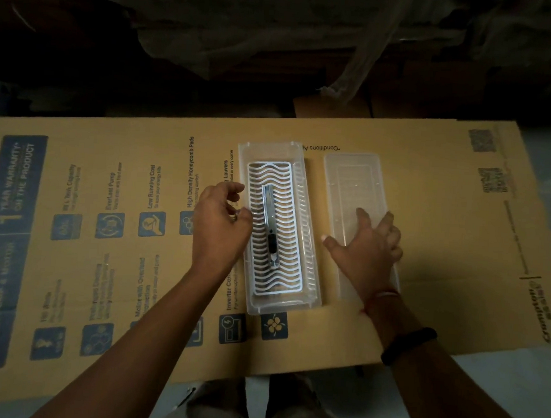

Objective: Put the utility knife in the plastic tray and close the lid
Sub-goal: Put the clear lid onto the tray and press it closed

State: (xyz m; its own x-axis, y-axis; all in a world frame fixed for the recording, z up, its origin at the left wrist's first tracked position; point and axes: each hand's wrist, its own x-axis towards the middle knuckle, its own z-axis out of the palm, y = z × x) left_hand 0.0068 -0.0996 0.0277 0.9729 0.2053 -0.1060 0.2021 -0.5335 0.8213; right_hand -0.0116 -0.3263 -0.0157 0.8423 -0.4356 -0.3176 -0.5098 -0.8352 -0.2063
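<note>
Utility knife lies lengthwise on the white wavy grid insert inside the clear plastic tray. Tray sits on a flattened printed cardboard sheet. Lid lies flat just right of the tray, off it. Left hand at the tray's left edge, fingers loosely curled, holding nothing visible. Right hand rests on the lid, fingers spread wide, palm down. Dark band on right forearm.

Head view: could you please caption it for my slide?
Utility knife lies in the open plastic tray; right hand rests on the lid beside it.
</note>
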